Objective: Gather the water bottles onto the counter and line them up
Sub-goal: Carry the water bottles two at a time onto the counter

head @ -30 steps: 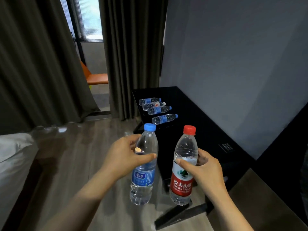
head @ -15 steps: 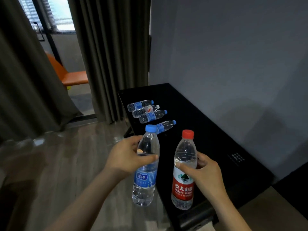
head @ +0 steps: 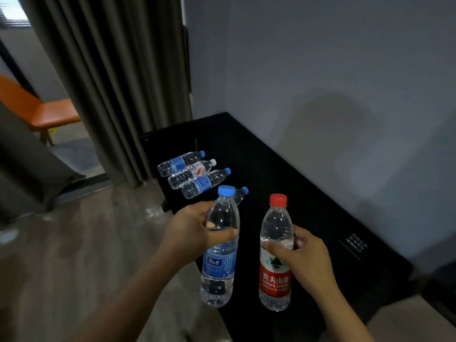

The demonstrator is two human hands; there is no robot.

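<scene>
My left hand (head: 191,233) grips a blue-capped, blue-labelled water bottle (head: 219,262) upright by its upper body. My right hand (head: 304,257) holds a red-capped, red-labelled bottle (head: 275,275) upright just to its right. Both bottles hang over the near end of the black counter (head: 283,174). At the counter's far left end several bottles lie on their sides in a row: a blue-labelled one (head: 181,162), a white-capped one (head: 191,172), another blue one (head: 204,183), and one more (head: 240,193) mostly hidden behind my left bottle.
A grey wall (head: 333,82) runs along the counter's right side. Dark curtains (head: 116,77) hang behind the counter's far end. An orange chair (head: 47,112) stands beyond them at left. Wood-look floor (head: 74,243) lies left of the counter. A small keypad panel (head: 356,243) sits in the countertop.
I have moved closer to the counter and the view has swung left and down. Both hands still hold their bottles upright, now nearer the lying bottles.
</scene>
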